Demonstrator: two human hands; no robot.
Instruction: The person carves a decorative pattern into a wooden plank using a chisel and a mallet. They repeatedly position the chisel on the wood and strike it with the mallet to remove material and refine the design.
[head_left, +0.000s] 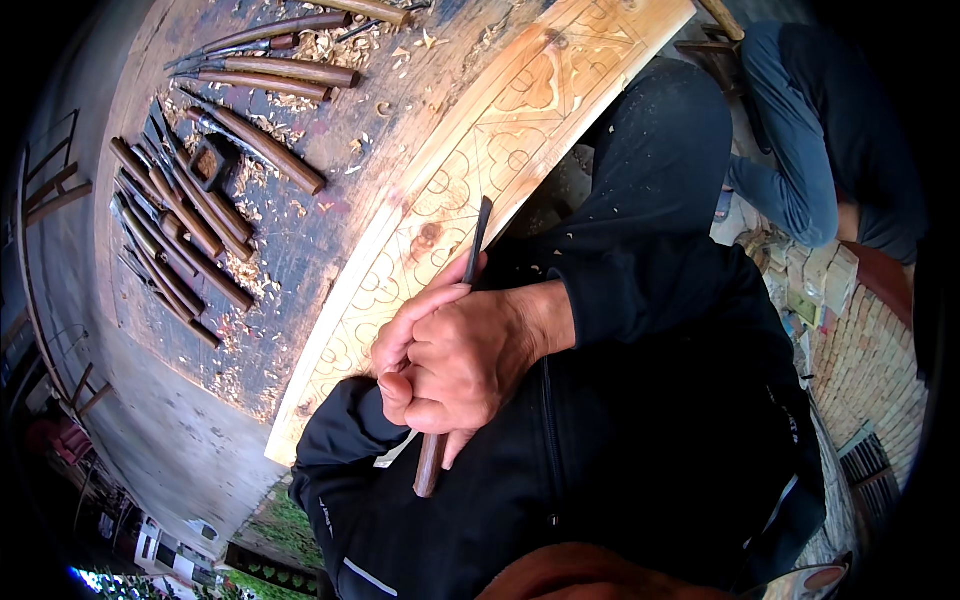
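While the right hand (468, 350) grips the chisel (478, 242) and the left hand (408, 325), partly hidden beneath, clasps it too, tip over the pattern-marked board (385, 290), line-carving seems in hand, the next cut wanting edge on line; beyond, shaving-strewn workbench (318, 235), loose tools (208, 215), grey floor (205, 435), another person (795, 140).

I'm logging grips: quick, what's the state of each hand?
Left hand: closed on the chisel, partly hidden by the right.
Right hand: closed around the chisel's handle.
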